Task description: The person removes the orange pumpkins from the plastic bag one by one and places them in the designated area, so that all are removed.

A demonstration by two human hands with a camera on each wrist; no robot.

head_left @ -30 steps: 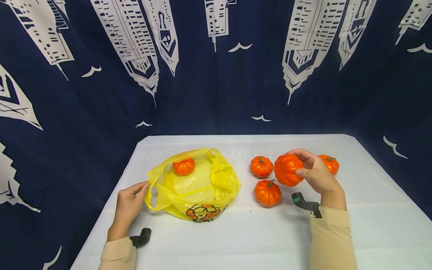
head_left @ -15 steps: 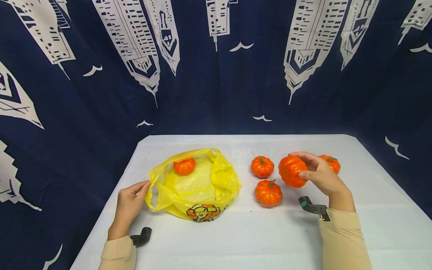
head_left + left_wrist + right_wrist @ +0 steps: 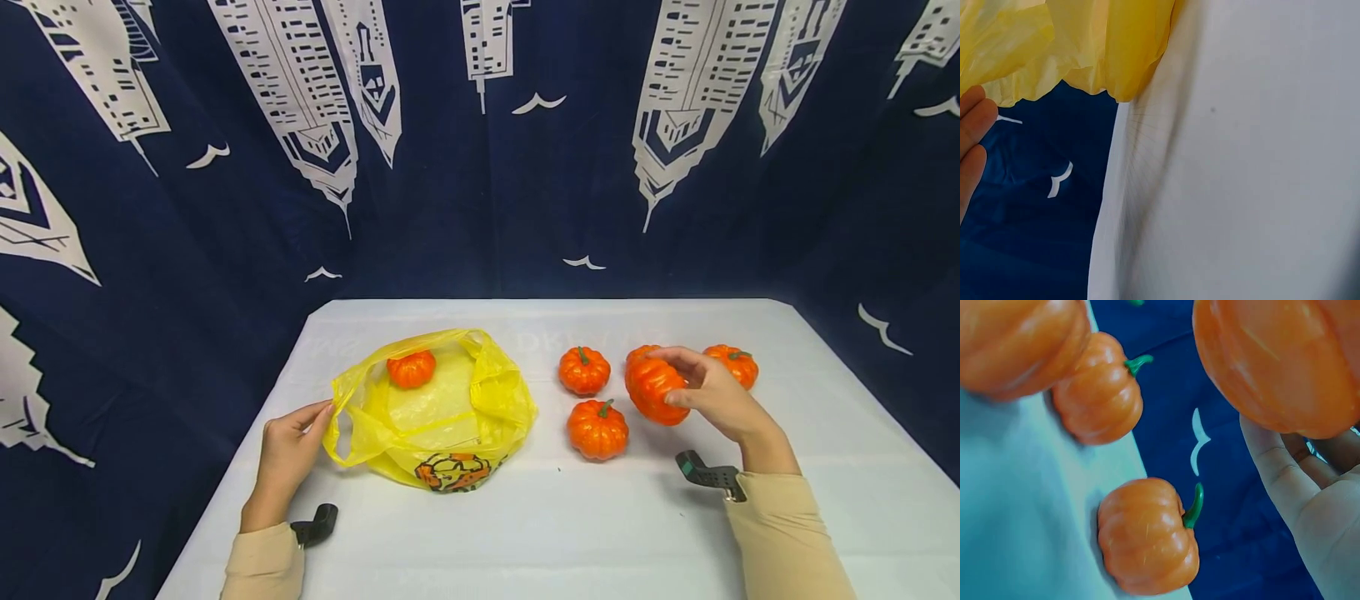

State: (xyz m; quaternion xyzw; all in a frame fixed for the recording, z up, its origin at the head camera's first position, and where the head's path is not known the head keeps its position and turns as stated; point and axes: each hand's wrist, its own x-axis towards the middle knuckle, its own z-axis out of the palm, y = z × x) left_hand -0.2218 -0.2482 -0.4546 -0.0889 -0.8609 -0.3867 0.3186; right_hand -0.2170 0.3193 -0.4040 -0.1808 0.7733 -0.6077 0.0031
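Observation:
My left hand (image 3: pixel 288 446) pinches the rim of a yellow plastic bag (image 3: pixel 502 408) near its handle loop. In the left wrist view, the fingertips (image 3: pixel 979 125) are beside the crinkled bag (image 3: pixel 1079 44). Inside the bag, whose mouth gapes, lies a small orange pumpkin (image 3: pixel 411 370). My right hand (image 3: pixel 723 400) grips another orange pumpkin (image 3: pixel 656 392), thumb on the near side; the right wrist view shows this pumpkin (image 3: pixel 1285 362) close up. Behind it, partly hidden, is a further pumpkin (image 3: pixel 642 353). One more pumpkin (image 3: pixel 737 364) sits just beyond the right hand, partly covered by it.
Two pumpkins with green stems, one at the back (image 3: pixel 584 371) and one nearer (image 3: pixel 597 430), stand between the bag and my right hand. The white-covered table (image 3: pixel 525 542) ends against a dark blue curtain (image 3: pixel 480 208) printed with white buildings and birds.
My right hand has moved to the right and slightly towards me with its pumpkin, so part of a pumpkin behind now shows. The left hand and the bag have barely moved.

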